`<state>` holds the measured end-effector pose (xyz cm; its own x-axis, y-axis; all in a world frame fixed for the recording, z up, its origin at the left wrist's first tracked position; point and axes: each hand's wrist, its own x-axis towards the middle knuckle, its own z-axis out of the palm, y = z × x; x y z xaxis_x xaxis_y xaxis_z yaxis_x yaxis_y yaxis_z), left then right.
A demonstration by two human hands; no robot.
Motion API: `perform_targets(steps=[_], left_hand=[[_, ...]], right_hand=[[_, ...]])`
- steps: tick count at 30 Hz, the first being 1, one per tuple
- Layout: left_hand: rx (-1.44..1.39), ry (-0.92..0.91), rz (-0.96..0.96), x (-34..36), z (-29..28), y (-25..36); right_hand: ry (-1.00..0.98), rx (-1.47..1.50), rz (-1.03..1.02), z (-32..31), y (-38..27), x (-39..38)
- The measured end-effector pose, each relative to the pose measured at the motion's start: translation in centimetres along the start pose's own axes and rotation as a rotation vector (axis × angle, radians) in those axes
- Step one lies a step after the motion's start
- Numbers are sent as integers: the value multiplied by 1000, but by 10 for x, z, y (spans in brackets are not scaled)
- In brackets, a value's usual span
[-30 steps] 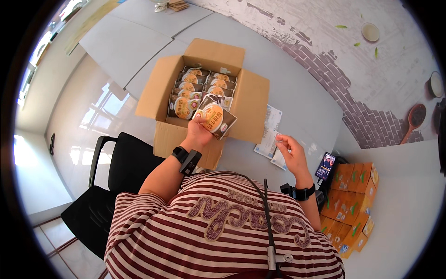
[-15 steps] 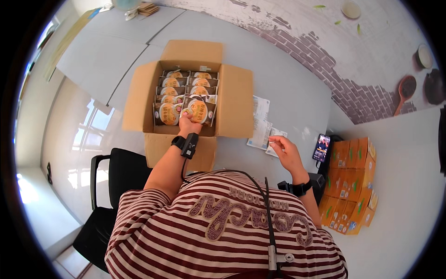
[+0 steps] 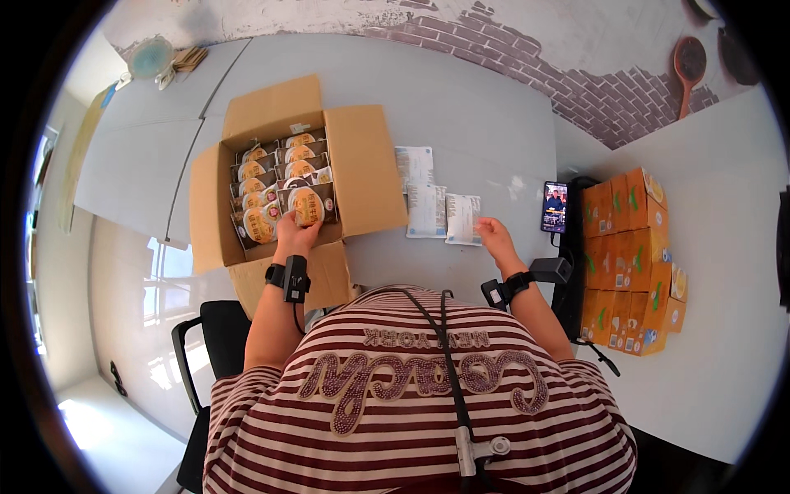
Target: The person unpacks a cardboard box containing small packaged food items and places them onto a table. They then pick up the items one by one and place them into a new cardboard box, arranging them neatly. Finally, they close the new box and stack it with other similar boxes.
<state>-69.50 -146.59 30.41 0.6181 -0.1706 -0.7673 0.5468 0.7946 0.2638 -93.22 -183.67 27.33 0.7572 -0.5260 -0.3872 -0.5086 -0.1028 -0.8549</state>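
Note:
My left hand (image 3: 296,236) reaches over the near side of an open cardboard box (image 3: 368,169). Its fingers grip the lower edge of a dark packet with an orange round picture (image 3: 306,204), at the box's near right. Similar packets (image 3: 251,171) stand in two rows behind and beside it. My right hand (image 3: 497,242) is over the table with its fingers curled, at the right edge of a white pouch with blue print (image 3: 463,221). Whether anything is between those fingertips is too small to tell. Two more white pouches (image 3: 426,211) lie just left of that one.
A lit phone (image 3: 555,206) stands to the right, beside stacked orange boxes (image 3: 629,255). The grey table (image 3: 469,90) runs back to a brick-patterned surface. A black chair (image 3: 224,329) is at the lower left. A blue-green bowl-like item (image 3: 151,58) sits far left.
The whole view has shifted, putting the box further left. My left hand stays on the same packet. My right hand's fingers are now at the pouch's right edge.

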Motion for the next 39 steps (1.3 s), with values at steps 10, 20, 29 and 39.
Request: perform_targets(steps=[10,20,29,39], left_hand=[[104,-150,34,-13,-15,0],[40,-221,44,-70,-13,-25],[199,-500,-187,-105,-19,-62],[382,-699,-535,-125,4,-98]], right_hand=[[-5,231,318,-11,33,25],[-229,354,312,-2,19,54],[-151,72,-51,-16,-13,80],[-414,-142,-750,-6,-176,-15]])
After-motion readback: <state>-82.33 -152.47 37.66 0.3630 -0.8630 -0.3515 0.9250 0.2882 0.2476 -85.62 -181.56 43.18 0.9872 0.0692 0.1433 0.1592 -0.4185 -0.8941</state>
